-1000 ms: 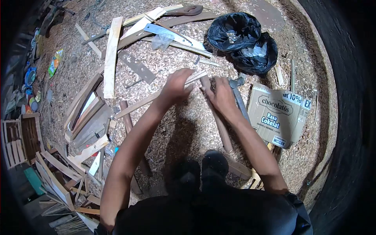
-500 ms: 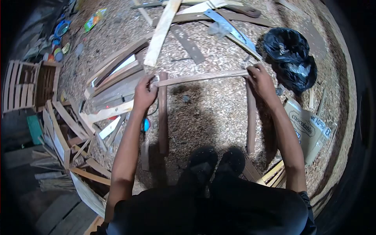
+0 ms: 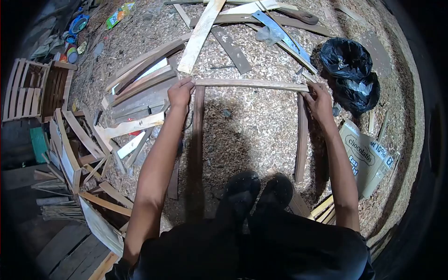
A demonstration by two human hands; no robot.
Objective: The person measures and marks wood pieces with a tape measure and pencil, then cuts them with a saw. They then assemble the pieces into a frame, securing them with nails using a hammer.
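Note:
A narrow wooden strip (image 3: 252, 84) lies crosswise over the upper ends of two upright-running strips, the left one (image 3: 198, 135) and the right one (image 3: 302, 140). My left hand (image 3: 180, 93) has its fingers closed on the crosswise strip's left end, at the corner with the left strip. At the other corner, my right hand (image 3: 319, 101) pinches the right end between thumb and fingers. Together the three strips form an open-bottomed frame on the wood-chip floor.
Beyond the frame lie boards, a blue handsaw (image 3: 280, 35) and a pale plank (image 3: 200, 37). Black plastic bags (image 3: 357, 88) and a cardboard piece (image 3: 366, 156) are at right. Wood pieces and slatted crates (image 3: 23, 88) fill the left. Two shoes (image 3: 242, 186) stand below the frame.
The crosswise strip's left end has moved up and the strip is now nearly level, its ends over both side strips. My left hand has shifted up and right with it; the view has shifted slightly.

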